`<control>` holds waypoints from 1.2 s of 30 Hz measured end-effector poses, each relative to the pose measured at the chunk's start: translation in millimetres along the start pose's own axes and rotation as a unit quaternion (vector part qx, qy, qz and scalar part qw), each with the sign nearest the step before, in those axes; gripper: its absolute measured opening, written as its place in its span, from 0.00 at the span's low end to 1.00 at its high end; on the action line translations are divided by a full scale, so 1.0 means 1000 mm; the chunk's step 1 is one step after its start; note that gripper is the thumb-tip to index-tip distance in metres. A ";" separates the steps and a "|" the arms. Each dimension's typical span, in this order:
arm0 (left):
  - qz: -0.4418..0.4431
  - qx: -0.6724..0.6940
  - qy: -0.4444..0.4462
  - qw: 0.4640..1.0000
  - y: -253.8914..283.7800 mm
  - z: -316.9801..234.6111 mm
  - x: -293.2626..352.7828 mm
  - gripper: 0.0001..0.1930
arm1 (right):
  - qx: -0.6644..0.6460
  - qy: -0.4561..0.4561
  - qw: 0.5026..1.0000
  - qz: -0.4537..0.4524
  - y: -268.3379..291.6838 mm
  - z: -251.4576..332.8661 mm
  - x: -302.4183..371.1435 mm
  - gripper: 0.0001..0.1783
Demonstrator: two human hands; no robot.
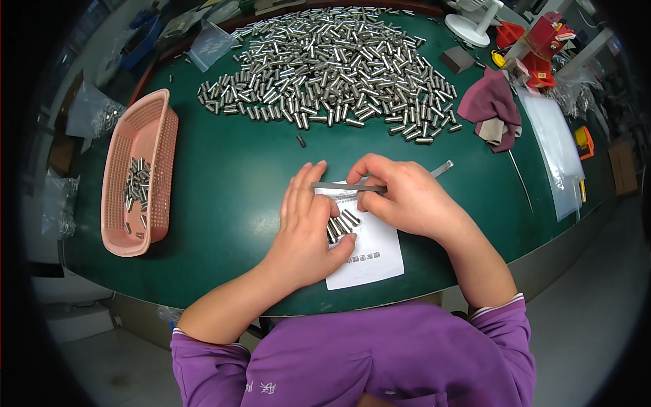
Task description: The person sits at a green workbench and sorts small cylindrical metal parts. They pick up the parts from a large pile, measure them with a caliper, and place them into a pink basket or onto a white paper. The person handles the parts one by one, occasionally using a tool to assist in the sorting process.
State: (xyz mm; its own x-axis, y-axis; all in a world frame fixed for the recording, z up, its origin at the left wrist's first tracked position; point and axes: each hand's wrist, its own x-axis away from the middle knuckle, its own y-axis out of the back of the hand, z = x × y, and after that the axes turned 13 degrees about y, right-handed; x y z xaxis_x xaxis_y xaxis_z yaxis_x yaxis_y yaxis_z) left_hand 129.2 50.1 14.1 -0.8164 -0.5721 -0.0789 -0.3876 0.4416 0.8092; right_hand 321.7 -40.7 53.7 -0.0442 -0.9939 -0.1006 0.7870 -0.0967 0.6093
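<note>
My left hand (302,230) is curled over a white printed sheet (376,261), its thumb and bent index finger around a row of several short metal pins (344,222). Its other fingers stretch forward, touching or close to the tip of a flat grey metal strip (346,186). My right hand (410,197) pinches that strip by its other end, just beyond the pins. A shiny flat metal end (442,169) shows past the right hand; whether it belongs to the same tool is hidden.
A large heap of metal pins (339,68) covers the far table (224,203). One loose pin (301,141) lies nearer. At left stands a pink basket (166,176) with some pins. At right are a maroon cloth (491,108), a thin rod (521,180) and clear plastic bags (553,152).
</note>
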 end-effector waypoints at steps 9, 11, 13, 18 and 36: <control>-0.031 0.086 0.005 0.996 0.007 0.004 -0.006 0.20 | -0.037 -0.059 0.997 -0.033 0.010 0.005 -0.002 0.12; -0.029 0.147 0.040 0.988 0.011 0.005 -0.007 0.19 | -0.103 -0.074 0.989 -0.074 0.009 0.001 -0.003 0.11; -0.017 0.244 0.101 0.964 0.015 0.005 -0.007 0.18 | -0.104 -0.048 0.988 -0.100 0.012 -0.003 -0.003 0.09; -0.023 0.340 0.134 0.930 0.017 0.017 -0.011 0.18 | -0.037 0.013 0.993 -0.108 0.010 -0.016 -0.004 0.09; 0.005 0.339 0.164 0.926 0.018 0.016 -0.012 0.19 | -0.055 -0.015 0.997 -0.058 0.007 -0.008 -0.003 0.10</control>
State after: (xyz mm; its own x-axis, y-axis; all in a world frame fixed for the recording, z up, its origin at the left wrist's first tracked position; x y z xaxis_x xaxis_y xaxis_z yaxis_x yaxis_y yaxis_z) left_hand 125.1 76.0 20.4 -0.6905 -0.6959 0.1974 -0.6514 0.7168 0.2488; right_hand 332.6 -38.4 52.0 -0.1556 -0.9778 -0.1407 0.8384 -0.2060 0.5046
